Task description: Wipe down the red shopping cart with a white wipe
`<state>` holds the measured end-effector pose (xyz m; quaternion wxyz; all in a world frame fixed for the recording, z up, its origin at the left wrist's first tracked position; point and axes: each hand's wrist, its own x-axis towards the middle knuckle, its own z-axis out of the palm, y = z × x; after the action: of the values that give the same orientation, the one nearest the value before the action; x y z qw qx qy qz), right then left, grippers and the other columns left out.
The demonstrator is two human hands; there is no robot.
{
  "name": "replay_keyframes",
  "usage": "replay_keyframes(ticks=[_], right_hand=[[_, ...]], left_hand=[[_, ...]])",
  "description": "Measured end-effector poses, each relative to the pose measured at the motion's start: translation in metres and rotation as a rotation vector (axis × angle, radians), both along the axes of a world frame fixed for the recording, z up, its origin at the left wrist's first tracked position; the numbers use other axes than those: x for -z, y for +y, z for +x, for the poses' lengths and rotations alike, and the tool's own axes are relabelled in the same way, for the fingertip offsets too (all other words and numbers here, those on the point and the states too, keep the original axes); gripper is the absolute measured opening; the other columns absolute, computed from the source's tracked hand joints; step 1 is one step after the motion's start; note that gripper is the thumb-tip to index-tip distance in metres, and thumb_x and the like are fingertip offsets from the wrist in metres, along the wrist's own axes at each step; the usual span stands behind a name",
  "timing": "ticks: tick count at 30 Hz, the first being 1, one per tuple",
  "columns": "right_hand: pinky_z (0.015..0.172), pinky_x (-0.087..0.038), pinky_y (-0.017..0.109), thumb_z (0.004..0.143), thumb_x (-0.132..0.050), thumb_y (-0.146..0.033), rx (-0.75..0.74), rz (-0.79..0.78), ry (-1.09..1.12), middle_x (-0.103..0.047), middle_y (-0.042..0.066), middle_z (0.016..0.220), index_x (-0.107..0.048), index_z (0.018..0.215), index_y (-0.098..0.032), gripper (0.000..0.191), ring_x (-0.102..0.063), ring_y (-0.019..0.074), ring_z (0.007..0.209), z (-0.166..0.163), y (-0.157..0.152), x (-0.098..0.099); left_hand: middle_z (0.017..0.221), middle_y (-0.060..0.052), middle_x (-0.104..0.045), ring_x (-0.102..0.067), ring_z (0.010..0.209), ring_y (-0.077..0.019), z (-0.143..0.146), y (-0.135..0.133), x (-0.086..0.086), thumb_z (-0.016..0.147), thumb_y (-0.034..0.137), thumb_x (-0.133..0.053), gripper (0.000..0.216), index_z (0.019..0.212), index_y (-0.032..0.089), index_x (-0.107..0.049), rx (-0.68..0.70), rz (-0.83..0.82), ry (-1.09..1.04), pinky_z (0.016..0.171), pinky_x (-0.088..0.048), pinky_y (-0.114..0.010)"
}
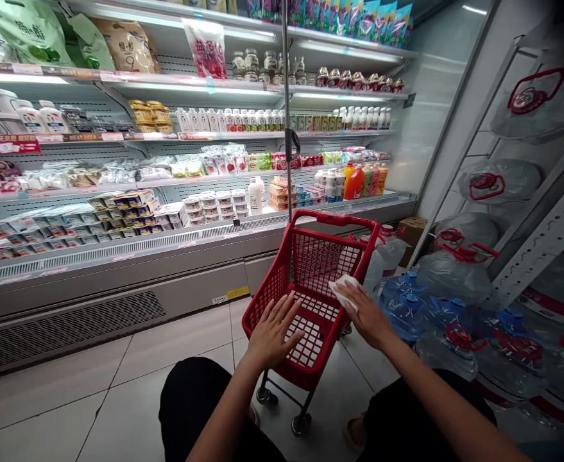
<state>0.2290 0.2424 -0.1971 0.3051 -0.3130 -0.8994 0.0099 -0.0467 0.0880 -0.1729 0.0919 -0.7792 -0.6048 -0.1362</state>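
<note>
Left hand, fingers spread, is at the red cart's eight o'clock, perhaps steadying it; right hand, fingers together, presses white cloth at three o'clock.

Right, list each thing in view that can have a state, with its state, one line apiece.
Red shopping cart: upright on its wheels.
White cloth: crumpled, under the right grip.
Left grip: open, palm down, fingers spread.
Right grip: fingers laid over the cloth, at the cart's side.
Refrigerated display: lit, stocked.
Blue water bottles: standing, capped.
</note>
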Motion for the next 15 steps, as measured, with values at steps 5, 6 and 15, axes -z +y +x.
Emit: replay_keyframes(ticks=[5,6,15], right_hand=[[0.125,-0.035,0.054,0.110,-0.030,-0.031,-0.044,0.010,0.000,-0.044,0.000,0.164,-0.025,0.166,-0.033,0.056,-0.031,0.0226,0.156,-0.016,-0.033,0.007],[0.125,-0.036,0.053,0.110,-0.032,-0.030,-0.096,0.009,-0.022,-0.042,0.000,0.165,-0.023,0.166,-0.033,0.057,-0.030,0.0226,0.156,-0.023,-0.050,0.009],[0.127,-0.033,0.047,0.105,-0.045,-0.029,-0.420,0.102,-0.171,-0.040,0.002,0.166,-0.025,0.166,-0.026,0.064,-0.033,0.0212,0.155,-0.080,-0.098,0.005]], left_hand=[[0.175,0.001,-0.011,-0.014,0.162,-0.0222,-0.013,0.006,-0.003,0.108,0.060,-0.035,0.074,0.167,0.035,0.001,-0.016,0.068,-0.015,0.133,-0.007,-0.047],[0.175,0.001,-0.011,-0.014,0.162,-0.0227,-0.017,0.009,-0.003,0.108,0.060,-0.036,0.074,0.167,0.035,0.001,-0.037,0.087,-0.022,0.133,-0.006,-0.048],[0.176,-0.003,-0.007,-0.010,0.162,-0.0251,0.009,0.025,0.015,0.109,0.056,-0.022,0.070,0.166,0.032,0.011,-0.297,0.157,-0.268,0.129,-0.018,-0.055]])
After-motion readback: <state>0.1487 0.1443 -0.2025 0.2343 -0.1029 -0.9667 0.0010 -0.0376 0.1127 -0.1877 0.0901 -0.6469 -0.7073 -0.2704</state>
